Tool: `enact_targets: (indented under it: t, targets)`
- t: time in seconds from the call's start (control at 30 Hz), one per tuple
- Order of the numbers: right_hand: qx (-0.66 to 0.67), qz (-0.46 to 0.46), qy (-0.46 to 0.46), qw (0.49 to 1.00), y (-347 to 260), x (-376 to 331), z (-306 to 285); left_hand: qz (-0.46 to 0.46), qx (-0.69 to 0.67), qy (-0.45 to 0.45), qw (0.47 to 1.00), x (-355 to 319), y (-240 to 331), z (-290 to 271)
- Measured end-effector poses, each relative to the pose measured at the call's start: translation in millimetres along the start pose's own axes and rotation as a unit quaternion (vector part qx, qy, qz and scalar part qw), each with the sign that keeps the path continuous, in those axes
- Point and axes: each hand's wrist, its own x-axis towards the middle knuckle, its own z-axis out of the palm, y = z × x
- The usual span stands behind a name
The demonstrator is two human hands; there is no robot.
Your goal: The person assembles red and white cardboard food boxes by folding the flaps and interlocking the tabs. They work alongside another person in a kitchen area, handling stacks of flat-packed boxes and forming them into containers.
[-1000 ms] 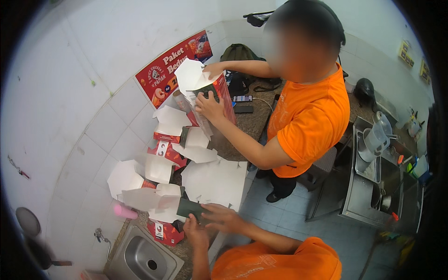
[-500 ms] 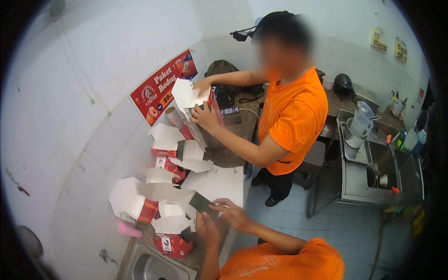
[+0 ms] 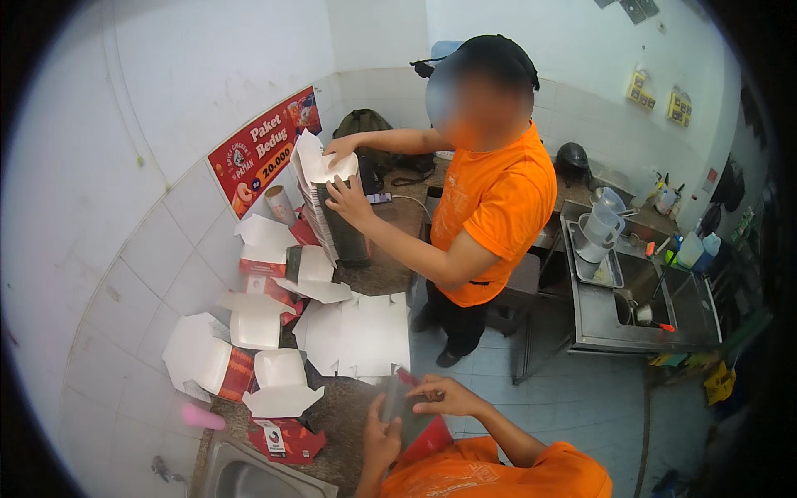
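The carton (image 3: pixel 398 402) moved bodyward, gripped by left fingers (image 3: pixel 376 408); right fingers (image 3: pixel 428 390) half-curled, hold unclear; boxes (image 3: pixel 278 372) formed, flat cardboard (image 3: pixel 355 332) unfolded.

Along the left edge of a speckled brown stone tabletop (image 3: pixel 344 407), open red-and-white cardboard boxes (image 3: pixel 281 370) in a loose row. Right of them, at the right edge, flat white cardboard sheets (image 3: pixel 357 334). Behind, toward the far end, a tall stack of dark-grey-and-white cardboard cartons (image 3: pixel 342 231); left of that, beside the white tiled wall (image 3: pixel 187 274), an upright pale film roll (image 3: pixel 281 203). Farther back, an olive fabric backpack (image 3: pixel 359 124). Set into the near end, a stainless-steel sink (image 3: pixel 228 453); just behind it, at the left edge, a pink cylinder (image 3: pixel 202 417). In front of the sheets, by the right edge, a red-and-grey cardboard carton (image 3: pixel 429 437) between left hand (image 3: pixel 380 433) and right hand (image 3: pixel 450 396).
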Motion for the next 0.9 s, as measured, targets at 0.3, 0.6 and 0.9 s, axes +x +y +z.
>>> enact_targets:
  t: [0.3,0.6,0.9]
  targets:
    - [-0.007,0.045,-0.078,0.996,-13.4,-4.3,11.3,0.041,-0.018,-0.061,0.997,3.0,-12.0,-16.0]
    - [-0.271,-0.238,0.022,0.932,-66.2,6.4,36.7,0.061,-0.042,-0.06,0.995,8.6,11.9,-27.2]
    - [-0.046,-0.114,0.186,0.975,-10.4,12.6,-16.5,0.018,-0.37,-0.184,0.91,-1.4,24.0,-124.6]
